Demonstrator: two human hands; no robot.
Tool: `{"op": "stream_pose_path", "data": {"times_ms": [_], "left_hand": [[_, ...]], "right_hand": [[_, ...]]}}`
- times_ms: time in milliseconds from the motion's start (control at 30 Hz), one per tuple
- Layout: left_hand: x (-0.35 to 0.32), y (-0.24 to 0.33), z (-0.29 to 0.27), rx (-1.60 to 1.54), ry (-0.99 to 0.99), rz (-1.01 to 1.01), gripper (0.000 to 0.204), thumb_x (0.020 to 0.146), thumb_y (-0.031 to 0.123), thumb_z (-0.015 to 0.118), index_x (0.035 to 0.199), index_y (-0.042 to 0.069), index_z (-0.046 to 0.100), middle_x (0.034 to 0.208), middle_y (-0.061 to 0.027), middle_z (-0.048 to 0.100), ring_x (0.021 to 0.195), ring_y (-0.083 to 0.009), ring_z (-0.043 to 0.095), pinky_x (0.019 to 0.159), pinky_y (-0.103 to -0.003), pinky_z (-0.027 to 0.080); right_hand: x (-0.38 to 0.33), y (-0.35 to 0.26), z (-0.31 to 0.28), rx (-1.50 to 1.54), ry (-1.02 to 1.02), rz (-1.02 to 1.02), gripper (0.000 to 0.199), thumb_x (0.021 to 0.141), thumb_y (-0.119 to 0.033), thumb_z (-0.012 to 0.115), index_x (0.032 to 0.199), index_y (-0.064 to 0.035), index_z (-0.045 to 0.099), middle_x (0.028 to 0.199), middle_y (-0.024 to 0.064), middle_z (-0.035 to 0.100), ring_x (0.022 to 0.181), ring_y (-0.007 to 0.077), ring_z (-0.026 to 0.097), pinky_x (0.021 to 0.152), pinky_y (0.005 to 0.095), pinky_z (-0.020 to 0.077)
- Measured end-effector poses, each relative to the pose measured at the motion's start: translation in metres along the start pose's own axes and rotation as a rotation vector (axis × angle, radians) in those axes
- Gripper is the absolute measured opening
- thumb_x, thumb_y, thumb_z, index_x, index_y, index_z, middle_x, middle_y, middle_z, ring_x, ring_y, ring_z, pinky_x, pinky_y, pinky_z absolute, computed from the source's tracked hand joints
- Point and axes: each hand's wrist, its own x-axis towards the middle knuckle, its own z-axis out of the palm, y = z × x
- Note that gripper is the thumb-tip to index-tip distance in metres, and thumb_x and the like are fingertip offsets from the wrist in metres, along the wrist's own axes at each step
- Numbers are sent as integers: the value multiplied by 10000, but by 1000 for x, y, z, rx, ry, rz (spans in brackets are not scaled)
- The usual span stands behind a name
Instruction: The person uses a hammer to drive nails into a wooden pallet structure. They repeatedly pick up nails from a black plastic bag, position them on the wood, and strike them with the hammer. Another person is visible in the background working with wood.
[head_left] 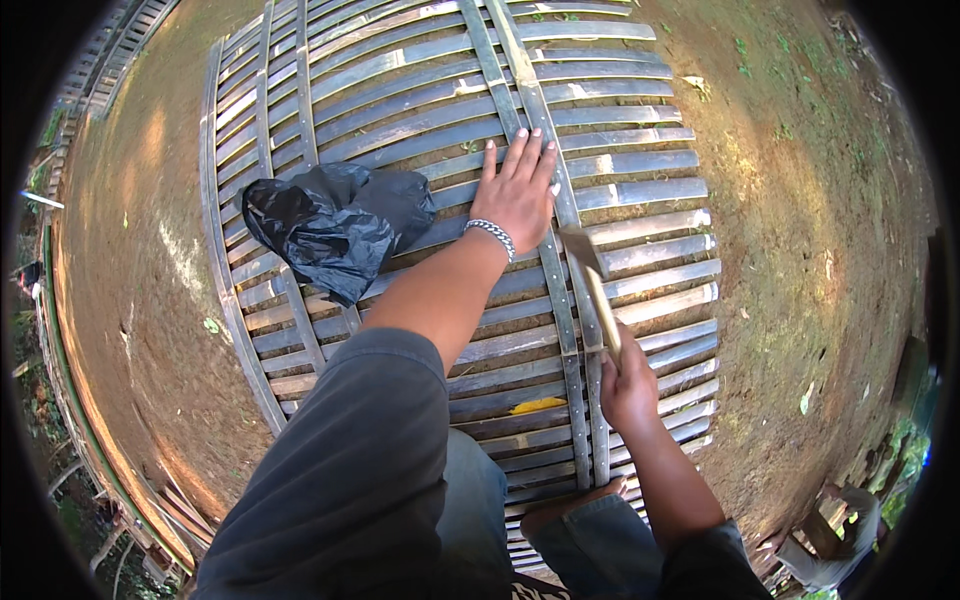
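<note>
The right hand (630, 390) hides the gripped end of 1 hammer (604, 308).

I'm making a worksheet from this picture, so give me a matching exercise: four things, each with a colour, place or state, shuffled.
Things:
1. Left hand
2. Hammer
3. Plastic bag
4. Leaf-like piece

Descriptions:
A. Yellow
B. Gripped in the right hand
C. Black and crumpled
D. Palm down on the slatted frame

Pairs: 1-D, 2-B, 3-C, 4-A
</note>
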Motion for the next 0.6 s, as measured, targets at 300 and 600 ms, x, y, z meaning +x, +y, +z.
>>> {"op": "stream_pose_path", "data": {"times_ms": [300, 600], "left_hand": [[-1, 4, 2, -2, -18, 5, 610, 1043, 278, 475, 1599, 69, 338, 1678, -161, 293, 1573, -322, 226, 1270, -586, 139], [-2, 1, 1, -19, -14, -5, 600, 1048, 284, 460, 1596, 69, 342, 1683, -146, 289, 1576, -310, 220, 1271, -583, 139]], "right_hand": [[7, 18, 9, -30, 23, -87, 524, 925, 18, 625, 1430, 23, 486, 1230, 290, 662, 1058, 466, 688, 870, 466, 593], [7, 21, 13, -74, -127, 4, 521, 945, -18, 647, 1435, 3, 472, 1233, 280, 667, 1047, 467, 695, 839, 481, 596]]}}
